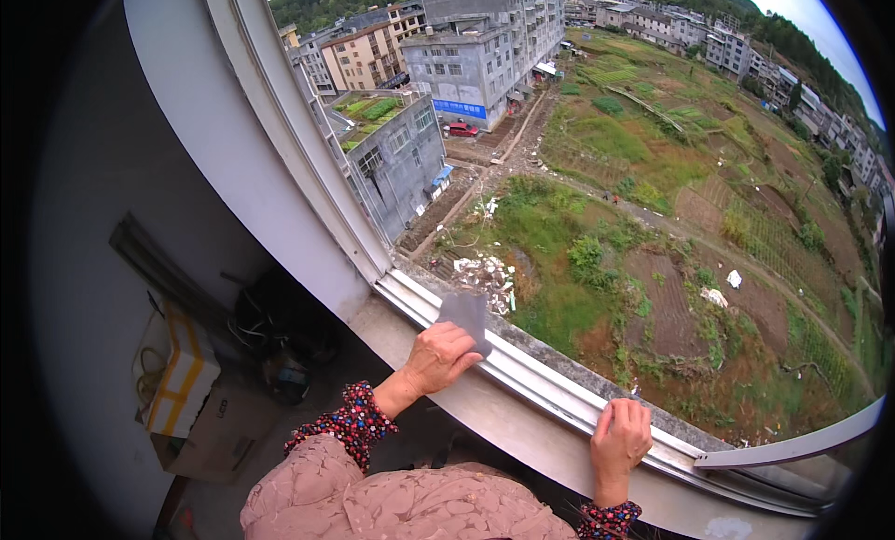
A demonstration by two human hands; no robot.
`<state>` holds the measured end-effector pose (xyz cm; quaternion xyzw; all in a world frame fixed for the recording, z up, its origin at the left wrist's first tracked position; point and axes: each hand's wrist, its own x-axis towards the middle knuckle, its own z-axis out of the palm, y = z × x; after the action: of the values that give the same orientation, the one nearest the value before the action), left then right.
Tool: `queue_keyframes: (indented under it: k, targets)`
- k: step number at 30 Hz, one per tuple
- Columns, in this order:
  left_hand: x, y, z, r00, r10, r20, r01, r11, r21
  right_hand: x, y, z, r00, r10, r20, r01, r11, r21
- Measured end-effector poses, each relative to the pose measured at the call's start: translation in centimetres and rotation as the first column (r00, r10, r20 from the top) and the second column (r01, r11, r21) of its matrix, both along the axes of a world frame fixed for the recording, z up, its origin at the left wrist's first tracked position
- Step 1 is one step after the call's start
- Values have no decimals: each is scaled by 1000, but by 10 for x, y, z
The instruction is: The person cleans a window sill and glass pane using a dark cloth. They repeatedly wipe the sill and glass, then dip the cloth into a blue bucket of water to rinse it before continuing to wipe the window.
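Note:
My left hand (437, 358) holds a thin grey cloth (464, 319) over the white window track (545, 386), near the corner with the upright frame (328, 176). Part of the cloth hangs towards the outer ledge. Further right, my right hand (621, 435) rests with bent fingers over the track's edge; nothing shows in it. The pale inner sill (510, 428) runs below both hands. At the far right a white sash frame (797, 442) meets the track.
Outside the opening lies a rough concrete ledge (559, 367), with a steep drop to fields and buildings beyond. Indoors at the lower left are a cardboard box (217, 428), a white box with yellow tape (183, 376) and dark items on the floor.

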<state>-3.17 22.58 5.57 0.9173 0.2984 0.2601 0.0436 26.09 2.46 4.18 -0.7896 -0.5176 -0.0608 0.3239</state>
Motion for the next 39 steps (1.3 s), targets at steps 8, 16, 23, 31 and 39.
queue_keyframes:
  k: [8,16,23,31,39]
  targets:
    - [40,-34,-7,989,-148,21,148,988,-35,6,-3,-5,998,14,58,-13,1000,-19]
    - [-79,64,2,952,248,-176,-226,964,137,2,-3,-7,999,5,45,-4,1000,-17]
    - [39,-23,-4,998,-68,-11,68,997,43,2,0,-2,1000,9,-15,-9,999,-37]
    - [146,-116,-4,676,-346,651,709,547,-445,13,-16,16,548,369,-750,-17,902,431]
    - [130,-110,8,688,-47,724,687,365,-629,-12,-63,44,869,182,-460,-190,981,28]
